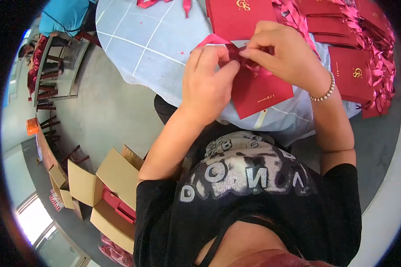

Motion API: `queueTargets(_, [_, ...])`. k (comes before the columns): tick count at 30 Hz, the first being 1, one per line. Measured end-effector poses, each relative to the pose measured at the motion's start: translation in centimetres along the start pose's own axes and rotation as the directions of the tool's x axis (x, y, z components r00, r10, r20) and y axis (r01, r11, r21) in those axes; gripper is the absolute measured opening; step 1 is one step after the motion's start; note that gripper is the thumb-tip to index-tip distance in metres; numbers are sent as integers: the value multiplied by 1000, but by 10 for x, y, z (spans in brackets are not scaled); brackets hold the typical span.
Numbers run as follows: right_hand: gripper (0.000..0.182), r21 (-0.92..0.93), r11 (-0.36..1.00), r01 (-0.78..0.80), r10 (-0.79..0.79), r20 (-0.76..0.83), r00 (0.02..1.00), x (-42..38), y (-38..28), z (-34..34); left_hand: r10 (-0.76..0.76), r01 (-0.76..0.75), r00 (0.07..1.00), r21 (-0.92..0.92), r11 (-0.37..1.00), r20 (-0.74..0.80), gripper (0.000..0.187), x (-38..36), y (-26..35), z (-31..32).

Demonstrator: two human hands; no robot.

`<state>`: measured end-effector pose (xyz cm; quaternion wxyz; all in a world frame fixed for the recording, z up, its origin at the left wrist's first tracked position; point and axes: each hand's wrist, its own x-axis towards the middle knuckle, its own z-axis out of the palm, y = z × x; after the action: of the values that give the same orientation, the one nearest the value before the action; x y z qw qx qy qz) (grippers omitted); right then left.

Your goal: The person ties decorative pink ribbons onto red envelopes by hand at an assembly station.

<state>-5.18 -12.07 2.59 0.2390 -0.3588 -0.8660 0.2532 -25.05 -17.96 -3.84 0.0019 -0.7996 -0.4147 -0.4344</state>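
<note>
Fingers (pixel 231 70) of your left hand (pixel 208 84) and right hand (pixel 286 52) pinch pink ribbon (pixel 260 71) at a flat red bag (pixel 263 94) on the cloth-covered bench (pixel 120 38).

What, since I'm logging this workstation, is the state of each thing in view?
Ribbon, gathered; whether knotted, cannot tell
Left hand, pinching the ribbon
Right hand, pinching the ribbon
Red bag, askew beneath the hands
Bag piles, overlapping
Tablecloth, spread, edge hanging
Big carton, open, red goods inside
Small carton, flaps open
Bracelet, on right wrist
</note>
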Motion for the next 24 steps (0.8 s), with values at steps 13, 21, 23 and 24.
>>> queueTargets(13, [17,33,990,-133,92,561,823,51,9,-13,22,-21,1000,57,998,-11,24,3,5,-2])
queueTargets(21, [18,157,948,-276,241,210,948,52,16,-4,-105,159,977,-310,937,184,20,12,-7,-12])
queueTargets(23, [16,281,830,-481,446,181,876,57,-21,-17,-134,188,973,-297,936,190,20,12,-3,-9])
queueTargets(24, [15,366,819,-442,423,135,896,56,-17,-16,-149,202,970,-290,935,194,21,11,-2,-7])
